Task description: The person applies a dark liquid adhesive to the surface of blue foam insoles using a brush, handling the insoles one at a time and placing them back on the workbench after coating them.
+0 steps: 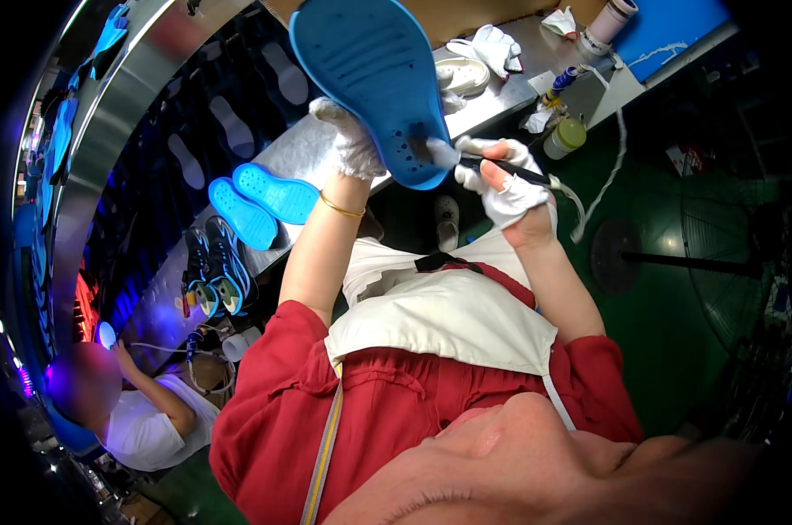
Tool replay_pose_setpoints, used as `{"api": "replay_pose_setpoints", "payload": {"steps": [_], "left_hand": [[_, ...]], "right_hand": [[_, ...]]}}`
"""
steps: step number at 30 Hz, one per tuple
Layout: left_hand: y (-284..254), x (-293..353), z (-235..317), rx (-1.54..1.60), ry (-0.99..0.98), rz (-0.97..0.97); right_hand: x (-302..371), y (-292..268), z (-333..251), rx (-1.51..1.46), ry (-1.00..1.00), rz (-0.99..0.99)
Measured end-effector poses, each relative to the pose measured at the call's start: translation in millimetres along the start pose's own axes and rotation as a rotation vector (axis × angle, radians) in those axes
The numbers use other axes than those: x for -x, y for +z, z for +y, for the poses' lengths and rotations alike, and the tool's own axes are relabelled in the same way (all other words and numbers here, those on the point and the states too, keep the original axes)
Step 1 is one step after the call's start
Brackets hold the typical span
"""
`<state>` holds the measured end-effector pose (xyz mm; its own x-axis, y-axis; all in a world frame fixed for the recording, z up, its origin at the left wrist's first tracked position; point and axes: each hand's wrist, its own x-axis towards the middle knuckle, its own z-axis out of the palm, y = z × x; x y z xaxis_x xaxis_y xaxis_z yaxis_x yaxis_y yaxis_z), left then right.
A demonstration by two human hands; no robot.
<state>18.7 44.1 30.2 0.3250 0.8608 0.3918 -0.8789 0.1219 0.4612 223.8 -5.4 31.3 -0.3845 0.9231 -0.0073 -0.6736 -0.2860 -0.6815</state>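
Observation:
My left hand [352, 140], in a white glove, is closed on the edge of a large blue shoe sole [370, 70] and holds it up over the metal bench. The sole's inner face shows ridges at one end and small holes at the other. In my right hand [511, 194], gloved in white with some bare fingertips, is a brush [445, 154] with pale bristles and a black handle. Its bristles touch or nearly touch the holed end of the sole, beside a dark patch. A thin white tube [578, 210] trails from the handle's rear end.
On the metal bench [304, 157] lie two blue soles [278, 194], a pair of dark shoes [224, 267], a cream shoe [464, 77] and white gloves [494, 48]. A yellow-green jar [565, 138] stands right. Beyond is a conveyor with soles. A fan [720, 262] stands right; another person [151, 411] sits lower left.

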Motion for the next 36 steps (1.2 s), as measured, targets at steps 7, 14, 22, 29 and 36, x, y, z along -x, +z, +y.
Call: {"api": "replay_pose_setpoints", "payload": {"steps": [7, 14, 22, 29, 36], "left_hand": [[-5, -9, 5, -0.492, -0.180, 0.090], [-41, -27, 1, -0.928, -0.303, 0.243], [-33, -47, -5, -1.183, -0.444, 0.314], [-14, -52, -6, -1.057, -0.529, 0.374], [0, -52, -7, -0.918, -0.477, 0.377]], "right_hand": [[-21, -9, -19, 1.161, -0.461, -0.353], [-26, -10, -38, 0.511, 0.170, -0.296], [-33, -10, -39, 0.973, -0.013, -0.421], [-41, -25, -45, 1.039, -0.124, -0.436], [-51, -36, -62, 0.987, -0.058, -0.351]]}}
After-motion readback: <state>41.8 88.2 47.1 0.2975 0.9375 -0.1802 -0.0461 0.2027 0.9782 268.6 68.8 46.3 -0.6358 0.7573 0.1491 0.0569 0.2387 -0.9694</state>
